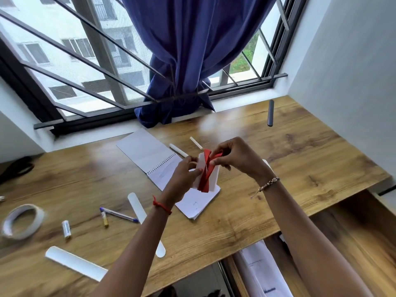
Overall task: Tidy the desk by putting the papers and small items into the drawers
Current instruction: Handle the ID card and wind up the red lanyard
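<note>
Above the wooden desk (289, 151) both hands hold a small white card packet (214, 179) wrapped by a red band (206, 174). My left hand (184, 176) grips the packet's left side. My right hand (235, 157) pinches the twisted top of the red band. Under them lies an open spiral notebook (147, 153) with loose white sheets (197, 204). On the desk's left lie a tape roll (21, 221), a blue pen (120, 214), a small yellow marker (105, 219), a glue stick (66, 229) and white flat strips (137, 209). Two white sticks (179, 150) lie behind the hands.
An open drawer (353, 243) at lower right holds printed papers (259, 269). A grey cylinder (270, 112) lies at the back right of the desk. A blue curtain (188, 61) hangs at the barred window behind. A white wall borders the right side.
</note>
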`<move>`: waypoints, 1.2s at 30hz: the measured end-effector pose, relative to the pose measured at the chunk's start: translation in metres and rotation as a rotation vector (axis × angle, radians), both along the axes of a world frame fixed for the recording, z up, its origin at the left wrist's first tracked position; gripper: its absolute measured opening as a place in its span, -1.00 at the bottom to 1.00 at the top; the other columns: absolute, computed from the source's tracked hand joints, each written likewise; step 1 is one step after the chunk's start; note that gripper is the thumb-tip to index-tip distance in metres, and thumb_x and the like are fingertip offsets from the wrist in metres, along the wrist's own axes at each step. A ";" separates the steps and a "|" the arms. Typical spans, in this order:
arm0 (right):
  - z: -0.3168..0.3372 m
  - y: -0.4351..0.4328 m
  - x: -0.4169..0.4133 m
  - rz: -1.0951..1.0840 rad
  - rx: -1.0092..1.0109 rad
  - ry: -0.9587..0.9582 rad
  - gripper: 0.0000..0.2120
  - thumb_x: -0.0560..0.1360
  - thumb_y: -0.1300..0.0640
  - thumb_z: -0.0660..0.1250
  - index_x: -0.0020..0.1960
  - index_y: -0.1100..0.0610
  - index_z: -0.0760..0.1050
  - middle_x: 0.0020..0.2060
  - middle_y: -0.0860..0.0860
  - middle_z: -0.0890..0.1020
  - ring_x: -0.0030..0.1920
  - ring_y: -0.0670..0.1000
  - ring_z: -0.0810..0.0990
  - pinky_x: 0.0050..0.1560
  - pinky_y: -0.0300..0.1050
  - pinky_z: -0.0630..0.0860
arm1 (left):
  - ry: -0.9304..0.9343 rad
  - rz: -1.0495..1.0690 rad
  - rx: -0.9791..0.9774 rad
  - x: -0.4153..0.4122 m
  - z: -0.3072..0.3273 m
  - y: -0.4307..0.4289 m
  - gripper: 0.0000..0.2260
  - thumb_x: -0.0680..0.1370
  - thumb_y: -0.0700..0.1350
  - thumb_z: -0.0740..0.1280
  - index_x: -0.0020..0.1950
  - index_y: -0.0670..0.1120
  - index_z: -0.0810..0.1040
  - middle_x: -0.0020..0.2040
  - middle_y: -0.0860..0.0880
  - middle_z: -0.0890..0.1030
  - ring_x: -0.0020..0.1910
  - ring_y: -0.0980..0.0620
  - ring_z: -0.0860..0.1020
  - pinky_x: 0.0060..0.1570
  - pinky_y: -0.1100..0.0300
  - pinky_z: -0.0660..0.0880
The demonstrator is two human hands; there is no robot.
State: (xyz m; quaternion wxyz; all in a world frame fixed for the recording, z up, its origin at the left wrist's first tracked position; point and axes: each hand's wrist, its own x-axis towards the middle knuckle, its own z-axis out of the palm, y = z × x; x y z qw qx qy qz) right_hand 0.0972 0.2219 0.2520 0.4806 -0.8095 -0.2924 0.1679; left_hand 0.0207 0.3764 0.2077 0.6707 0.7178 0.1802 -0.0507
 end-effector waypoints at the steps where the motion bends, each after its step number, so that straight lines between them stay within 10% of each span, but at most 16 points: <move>1: -0.002 0.002 0.000 -0.038 0.024 -0.013 -0.88 0.30 0.28 0.51 -0.18 0.23 0.64 -0.37 0.15 0.65 -0.47 0.01 0.48 -0.42 -0.18 0.46 | 0.014 -0.027 -0.017 0.000 0.002 0.000 -0.81 0.56 -0.28 0.24 0.14 -0.10 0.39 0.13 -0.16 0.52 0.12 -0.13 0.52 -0.06 -0.04 0.56; 20: -0.047 0.028 -0.019 -0.574 0.033 -0.300 -0.76 0.26 0.19 0.54 -0.11 0.18 0.60 -0.21 0.02 0.57 -0.28 -0.17 0.46 -0.26 -0.42 0.36 | 0.063 0.082 -0.110 -0.003 -0.003 -0.010 -0.83 0.60 -0.32 0.14 0.12 -0.10 0.37 0.08 -0.16 0.53 -0.02 -0.05 0.54 -0.33 0.15 0.51; 24: -0.048 0.039 -0.027 -0.642 -0.013 -0.284 -0.91 0.36 0.21 0.46 -0.18 0.24 0.60 -0.30 0.10 0.65 -0.28 0.01 0.57 -0.23 -0.11 0.50 | 0.027 0.134 -0.100 -0.004 -0.007 -0.017 -0.85 0.59 -0.32 0.16 0.10 -0.12 0.36 0.04 -0.14 0.52 0.01 -0.09 0.52 -0.19 0.04 0.56; 36: -0.050 0.046 -0.037 -0.677 -0.052 -0.289 -0.80 0.45 0.34 0.22 -0.05 0.27 0.60 -0.17 0.15 0.66 -0.18 0.01 0.56 -0.16 -0.26 0.43 | -0.052 0.151 -0.023 -0.008 -0.020 -0.025 -0.83 0.54 -0.29 0.24 0.11 -0.14 0.41 0.16 -0.18 0.51 0.10 -0.18 0.53 0.01 -0.25 0.52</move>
